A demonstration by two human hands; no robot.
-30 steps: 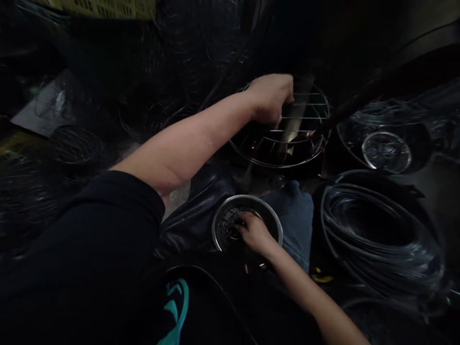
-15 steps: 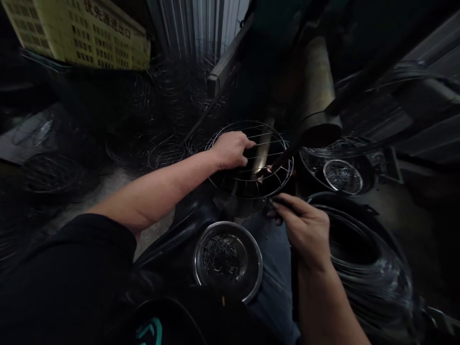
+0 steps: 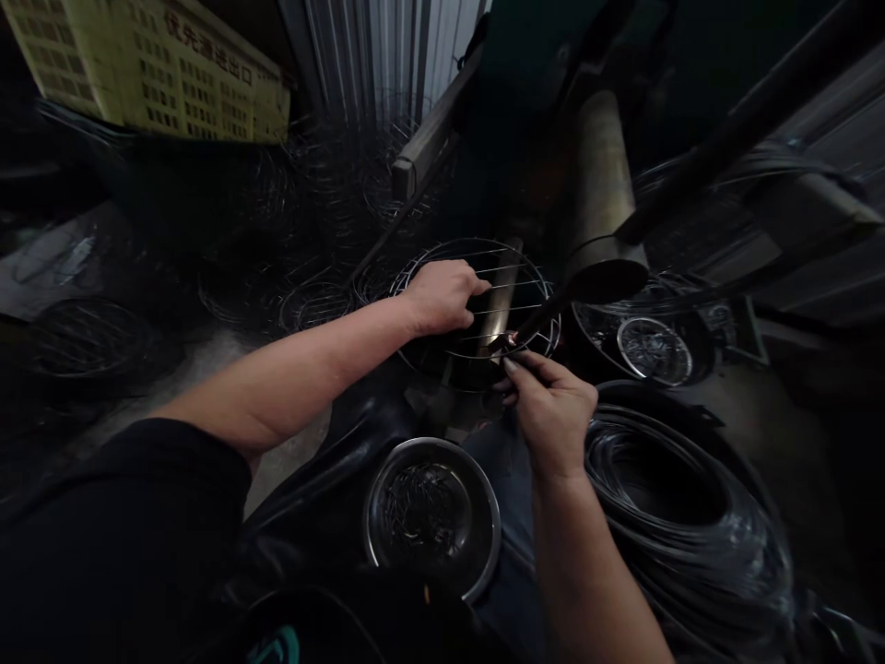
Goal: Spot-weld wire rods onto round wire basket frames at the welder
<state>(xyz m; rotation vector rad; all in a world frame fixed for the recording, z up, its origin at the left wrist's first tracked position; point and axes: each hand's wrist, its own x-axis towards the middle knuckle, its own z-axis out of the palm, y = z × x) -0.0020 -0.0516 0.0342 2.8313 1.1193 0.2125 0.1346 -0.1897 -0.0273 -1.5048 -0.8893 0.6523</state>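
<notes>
My left hand grips the near left side of a round wire rack that lies over a metal bar of a machine. My right hand is pinched shut just in front of the rack's near edge, beside a dark rod tip; what it pinches is too small to make out. On my lap stands a steel bowl holding several short wire pieces.
A big coil of dark wire lies at the right. Another steel bowl sits behind it among wire rings. Stacks of round wire racks fill the left floor. A yellow crate stands at the upper left.
My right hand has left the lap bowl and risen to the rack's near edge, pinched shut. The left hand has kept its grip on the rack. The view has tilted upward.
</notes>
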